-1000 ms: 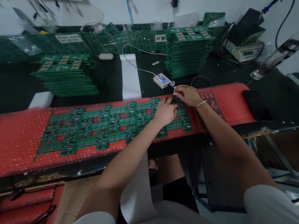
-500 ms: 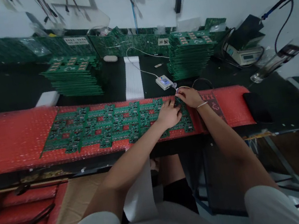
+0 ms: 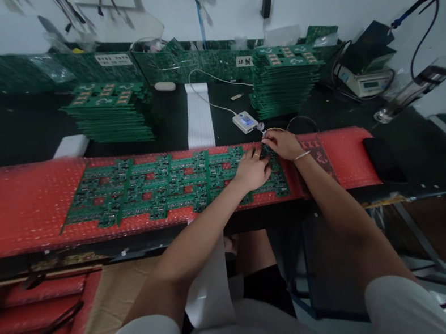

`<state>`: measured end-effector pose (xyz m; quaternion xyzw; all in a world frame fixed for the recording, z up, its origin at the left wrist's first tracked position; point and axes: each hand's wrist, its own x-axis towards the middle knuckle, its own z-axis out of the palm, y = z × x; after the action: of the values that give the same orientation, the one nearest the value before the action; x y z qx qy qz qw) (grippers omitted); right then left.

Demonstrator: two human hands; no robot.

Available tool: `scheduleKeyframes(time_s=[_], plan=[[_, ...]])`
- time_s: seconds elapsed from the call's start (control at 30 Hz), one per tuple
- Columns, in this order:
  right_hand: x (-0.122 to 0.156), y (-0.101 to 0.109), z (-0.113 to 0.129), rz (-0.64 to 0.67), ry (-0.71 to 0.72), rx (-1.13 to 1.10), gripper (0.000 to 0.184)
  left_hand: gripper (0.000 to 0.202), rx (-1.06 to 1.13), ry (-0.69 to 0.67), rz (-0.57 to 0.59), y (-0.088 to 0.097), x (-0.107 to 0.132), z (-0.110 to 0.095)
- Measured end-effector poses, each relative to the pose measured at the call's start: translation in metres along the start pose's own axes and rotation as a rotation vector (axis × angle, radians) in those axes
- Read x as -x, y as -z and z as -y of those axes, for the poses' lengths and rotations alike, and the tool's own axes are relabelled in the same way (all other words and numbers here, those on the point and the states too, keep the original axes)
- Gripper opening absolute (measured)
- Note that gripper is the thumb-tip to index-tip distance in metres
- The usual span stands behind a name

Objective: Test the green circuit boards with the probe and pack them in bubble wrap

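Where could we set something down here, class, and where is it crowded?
On the red bubble wrap left of the circuit boards; on the dark bench between left board stack and paper strip. Crowded: around the left hand, right hand and white device.

White labels [image 3: 113, 59], lettering illegible.

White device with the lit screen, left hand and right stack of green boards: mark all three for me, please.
White device [image 3: 245, 121]: head view, on its lit screen.
Left hand [image 3: 252, 171]: head view, on the back of the hand.
Right stack of green boards [image 3: 284, 87]: head view, on its layered front side.
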<state>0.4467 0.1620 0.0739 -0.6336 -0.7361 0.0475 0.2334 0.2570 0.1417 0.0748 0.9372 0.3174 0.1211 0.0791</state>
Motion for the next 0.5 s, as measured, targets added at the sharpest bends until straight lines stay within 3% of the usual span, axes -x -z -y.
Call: scheduleKeyframes(time_s=[0.1, 0.23, 0.33, 0.43, 0.5], plan=[[-0.001, 0.012, 0.002, -0.095, 0.033, -0.089, 0.019, 0.040, -0.005, -0.002, 0.004, 0.002, 0.000, 0.000], [0.016, 0.048, 0.015, -0.238, 0.002, -0.187, 0.024, 0.039, 0.012, -0.005, 0.007, 0.003, -0.002, 0.001], [0.049, 0.063, 0.029, -0.163, 0.019, -0.218, 0.029, 0.040, 0.043, 0.001, 0.025, 0.002, -0.005, 0.003], [0.082, 0.054, 0.039, -0.060, 0.062, -0.259, 0.032, 0.041, 0.090, -0.005, 0.030, 0.001, -0.005, 0.005], [0.096, 0.043, 0.040, -0.041, 0.060, -0.277, 0.031, 0.043, 0.116, -0.027, -0.036, 0.002, 0.001, 0.007]])
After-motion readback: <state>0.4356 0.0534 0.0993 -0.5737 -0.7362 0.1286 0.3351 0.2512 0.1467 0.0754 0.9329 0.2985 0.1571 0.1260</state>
